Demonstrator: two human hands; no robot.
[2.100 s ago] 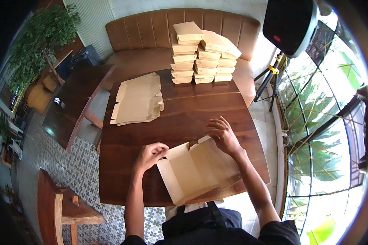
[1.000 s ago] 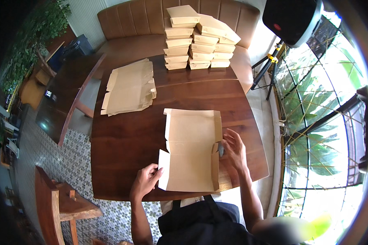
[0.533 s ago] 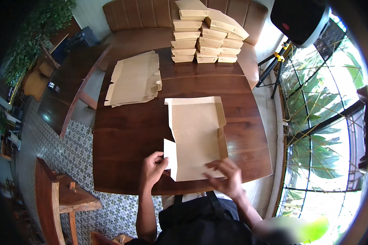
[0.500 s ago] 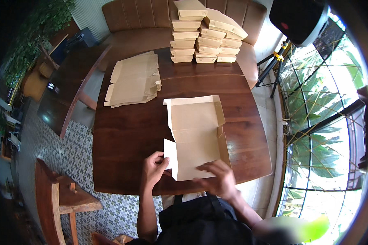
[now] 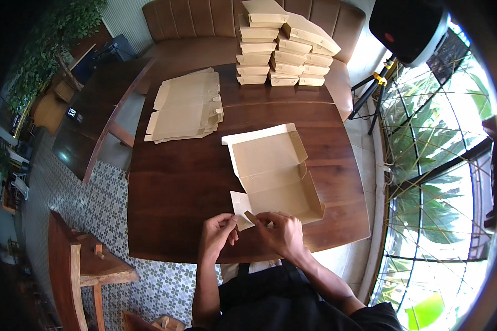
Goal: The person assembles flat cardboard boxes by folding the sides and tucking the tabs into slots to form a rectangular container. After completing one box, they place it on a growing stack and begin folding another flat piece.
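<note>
A partly folded cardboard box lies open on the wooden table in front of me, brown inside and white on the outer face. Its right side wall and the far edge stand up. At its near left corner, my left hand pinches the white side flap between thumb and fingers. My right hand is closed at the same corner, with a small brown tab of the box between thumb and forefinger. The other fingers of the right hand curl along the near edge and hide part of it.
A stack of flat cardboard blanks lies at the table's far left. Folded boxes are piled high at the far right, before a brown bench. A wooden chair stands left of the table; a tripod stand is beyond its right side.
My right hand has moved left to the near left corner and grips there. The near edge and right wall of the box have come up, and the box has turned slightly.
</note>
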